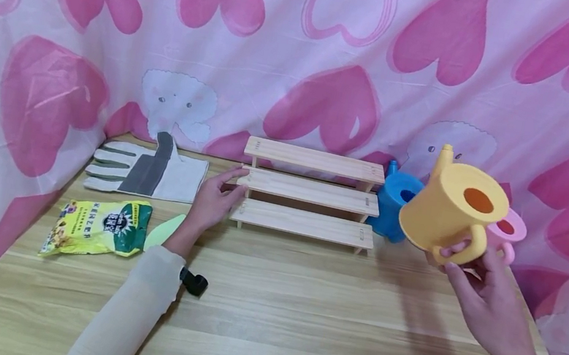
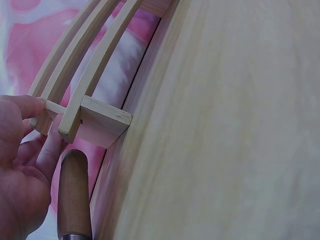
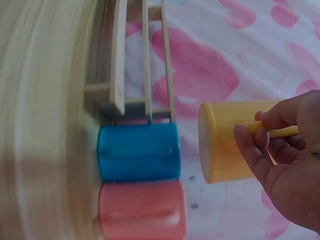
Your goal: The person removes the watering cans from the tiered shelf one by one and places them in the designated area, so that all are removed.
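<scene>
My right hand grips the handle of a yellow watering can, held up above the right side of the table. A three-tier wooden shelf stand stands at the back middle. My left hand pinches the left end of its middle board; the left wrist view shows the thumb on the board and fingers beneath. Behind the yellow can are a blue watering can, beside the stand's right end, and a pink watering can, partly hidden in the head view.
A white-and-grey work glove lies at the back left. In front of it lies a yellow-green packet. A light green blade is partly behind my left wrist. A wooden tool handle shows near the left hand. A heart-patterned curtain hangs behind.
</scene>
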Demonstrator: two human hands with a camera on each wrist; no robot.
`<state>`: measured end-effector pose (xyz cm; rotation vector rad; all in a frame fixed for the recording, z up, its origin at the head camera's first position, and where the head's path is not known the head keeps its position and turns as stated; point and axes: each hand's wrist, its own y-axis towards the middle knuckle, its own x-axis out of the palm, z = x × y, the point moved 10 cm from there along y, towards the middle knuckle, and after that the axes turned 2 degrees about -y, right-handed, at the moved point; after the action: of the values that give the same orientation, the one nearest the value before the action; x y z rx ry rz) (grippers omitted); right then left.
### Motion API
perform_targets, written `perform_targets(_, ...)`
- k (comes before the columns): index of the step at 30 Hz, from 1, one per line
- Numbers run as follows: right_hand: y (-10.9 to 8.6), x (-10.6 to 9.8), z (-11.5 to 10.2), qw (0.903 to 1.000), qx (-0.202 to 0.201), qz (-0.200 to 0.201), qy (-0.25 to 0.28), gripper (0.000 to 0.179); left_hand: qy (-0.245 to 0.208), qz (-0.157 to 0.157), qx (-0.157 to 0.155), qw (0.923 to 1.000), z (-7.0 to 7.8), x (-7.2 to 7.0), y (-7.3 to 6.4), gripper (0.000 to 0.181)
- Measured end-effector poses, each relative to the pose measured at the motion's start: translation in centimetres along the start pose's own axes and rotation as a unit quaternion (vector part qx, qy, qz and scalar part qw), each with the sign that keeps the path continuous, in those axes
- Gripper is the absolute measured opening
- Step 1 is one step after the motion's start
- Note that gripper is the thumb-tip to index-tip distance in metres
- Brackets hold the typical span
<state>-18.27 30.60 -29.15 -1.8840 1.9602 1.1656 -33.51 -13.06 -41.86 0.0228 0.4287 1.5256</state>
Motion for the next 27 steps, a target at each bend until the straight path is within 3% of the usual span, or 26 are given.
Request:
perform_targets(6, -2.2, -1.3, 2.0, 0.999, 0.016, 0.038, -0.015, 0.043, 0.0, 0.002, 0.0, 1.0, -0.1, -0.1, -0.1, 0.037)
perform_targets(14, -3.8, -1.3, 3.9, 0.9994, 0.016, 0.03, 0.01, 0.034, -0.014, -0.001, -0.004, 0.9999, 0.1, 0.0, 0.1, 0.039)
perform_targets(20, -5.7, -0.7, 6.0, 0.9991, 0.015, 0.028, 0.028, 0.035, -0.024, -0.002, 0.001, 0.9997, 0.3, 0.1, 0.0, 0.039)
perform_targets(27, -6.8, 0.6, 7.3, 0.9989, 0.02, 0.028, 0.031, 0.037, -0.005, 0.003, -0.009, 0.9999, 0.1, 0.0, 0.0, 0.037)
